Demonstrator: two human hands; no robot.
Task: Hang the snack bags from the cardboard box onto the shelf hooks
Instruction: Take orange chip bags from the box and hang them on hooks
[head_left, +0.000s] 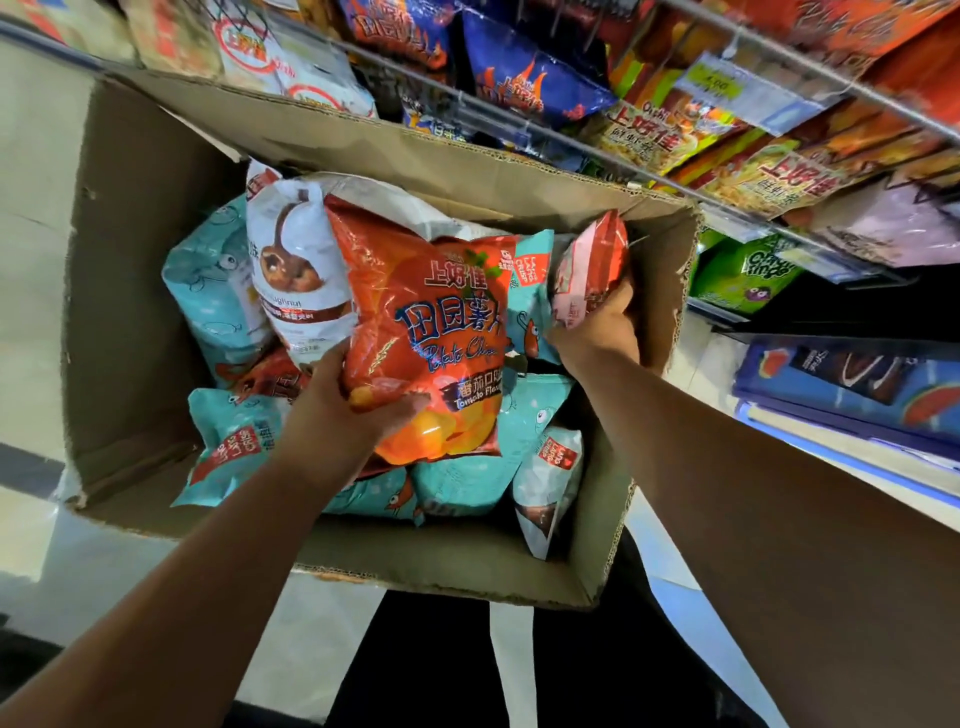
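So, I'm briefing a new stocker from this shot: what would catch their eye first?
The orange chip bag, gripped by the left hand over the open box in the middle. At the box's right wall the right hand holds a red bag. Teal bags fill the box beneath, and hung snacks crowd the shelf above.

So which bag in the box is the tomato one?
The big orange potato chips bag gripped by the left hand, the only one printed Tomato Flavor.

Shop aisle, snack bags (530, 83) on hooks (524, 122)
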